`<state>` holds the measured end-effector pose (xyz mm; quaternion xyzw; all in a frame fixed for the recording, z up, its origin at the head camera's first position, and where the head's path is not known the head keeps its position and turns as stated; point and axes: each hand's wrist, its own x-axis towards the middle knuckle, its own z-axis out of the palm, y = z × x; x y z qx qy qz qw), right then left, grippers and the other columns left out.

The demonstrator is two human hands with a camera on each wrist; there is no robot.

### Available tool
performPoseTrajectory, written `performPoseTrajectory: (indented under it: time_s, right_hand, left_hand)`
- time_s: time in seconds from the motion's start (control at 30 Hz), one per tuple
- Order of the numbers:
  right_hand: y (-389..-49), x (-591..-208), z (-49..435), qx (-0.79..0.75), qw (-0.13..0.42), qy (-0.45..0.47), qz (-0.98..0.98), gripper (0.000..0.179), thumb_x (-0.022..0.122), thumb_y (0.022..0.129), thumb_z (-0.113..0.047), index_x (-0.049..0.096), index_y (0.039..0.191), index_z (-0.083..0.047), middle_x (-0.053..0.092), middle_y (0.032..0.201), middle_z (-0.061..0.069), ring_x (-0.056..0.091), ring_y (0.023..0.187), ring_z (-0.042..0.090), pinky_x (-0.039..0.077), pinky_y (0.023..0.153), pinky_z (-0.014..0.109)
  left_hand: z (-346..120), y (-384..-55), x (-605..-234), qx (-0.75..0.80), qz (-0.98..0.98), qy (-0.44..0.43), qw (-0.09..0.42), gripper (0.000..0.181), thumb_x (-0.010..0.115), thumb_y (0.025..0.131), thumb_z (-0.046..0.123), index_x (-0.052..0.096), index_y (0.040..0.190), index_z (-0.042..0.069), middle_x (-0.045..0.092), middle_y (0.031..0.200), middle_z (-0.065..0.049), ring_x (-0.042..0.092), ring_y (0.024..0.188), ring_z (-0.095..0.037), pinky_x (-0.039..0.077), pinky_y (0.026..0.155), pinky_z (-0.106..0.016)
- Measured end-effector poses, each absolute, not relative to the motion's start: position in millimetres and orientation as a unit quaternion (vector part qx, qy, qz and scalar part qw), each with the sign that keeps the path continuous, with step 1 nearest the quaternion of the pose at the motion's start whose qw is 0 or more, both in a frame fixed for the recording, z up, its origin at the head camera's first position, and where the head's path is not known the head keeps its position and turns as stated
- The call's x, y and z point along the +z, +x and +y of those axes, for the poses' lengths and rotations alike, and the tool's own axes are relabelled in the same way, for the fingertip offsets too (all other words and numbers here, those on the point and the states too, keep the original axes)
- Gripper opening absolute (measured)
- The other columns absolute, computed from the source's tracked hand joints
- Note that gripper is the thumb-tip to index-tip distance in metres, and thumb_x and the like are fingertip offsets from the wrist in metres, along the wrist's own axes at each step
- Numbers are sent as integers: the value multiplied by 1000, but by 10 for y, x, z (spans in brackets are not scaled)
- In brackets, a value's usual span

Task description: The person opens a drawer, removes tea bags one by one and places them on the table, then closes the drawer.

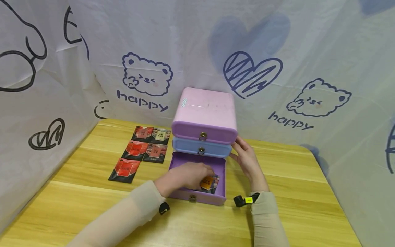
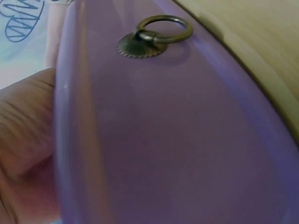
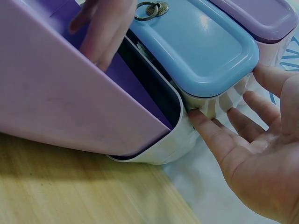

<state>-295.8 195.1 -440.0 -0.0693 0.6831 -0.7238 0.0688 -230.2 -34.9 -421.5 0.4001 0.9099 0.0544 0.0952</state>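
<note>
A small three-tier drawer cabinet [image 1: 210, 106] with a pink top stands on the table, its bottom purple drawer [image 1: 219, 168] pulled out. My left hand [image 1: 188, 175] reaches down into that drawer, fingers curled over a small black packet with an orange label [image 1: 207, 183], which it seems to pinch. Part of the packet is hidden by the hand. In the left wrist view the drawer front [image 2: 154, 126] covers most of the hand. My right hand [image 3: 261, 144] rests its spread fingertips against the cabinet's side, by the blue middle drawer [image 3: 201, 46].
Several black packets with red or pale labels [image 1: 134, 149] lie in two columns left of the cabinet. Each drawer front carries a brass ring pull [image 1: 202, 136]. A printed cloth [image 1: 197, 44] hangs close behind the wooden table [image 1: 296, 178].
</note>
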Motion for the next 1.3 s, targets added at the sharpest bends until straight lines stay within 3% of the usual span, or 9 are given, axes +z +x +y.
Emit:
performPoseTrajectory:
  time_s: [0.13,0.3,0.47,0.8,1.3]
  right_hand:
    - [-2956,-4404,1955,-722,68,-70,684,57,53,110,-24,35,162,-9,35,166,11,38,150,28,53,106,37]
    - [-2951,-4390,1948,-720,69,-70,687,57,53,110,-25,36,162,-10,36,166,10,40,149,27,51,109,40]
    - [-2953,-4381,1946,-722,67,-69,685,56,53,110,-24,37,162,-11,36,166,10,39,149,27,51,109,40]
    - [-2964,-4389,1938,-726,69,-71,681,56,52,110,-22,35,162,-8,34,167,11,38,150,28,50,110,41]
    - [-2963,-4407,1940,-735,68,-68,671,57,53,110,-22,35,162,-7,35,166,11,37,150,28,54,104,34]
  left_hand:
    - [-307,-2301,-4245,51,913,387,117,54,85,82,6,71,133,17,72,124,2,67,109,-12,53,103,-31]
    - [-285,-2311,-4276,43,916,378,129,56,82,84,3,69,137,18,71,128,1,66,115,-14,52,106,-32]
    - [-274,-2334,-4309,38,913,387,120,55,84,84,6,69,136,18,68,132,1,64,119,-16,50,108,-32]
    - [-250,-2388,-4373,25,908,406,99,49,87,84,23,72,130,16,65,126,1,63,108,-13,54,99,-29]
    - [-297,-2403,-4376,53,911,389,126,60,83,86,29,64,143,18,64,135,1,63,116,-14,51,106,-32]
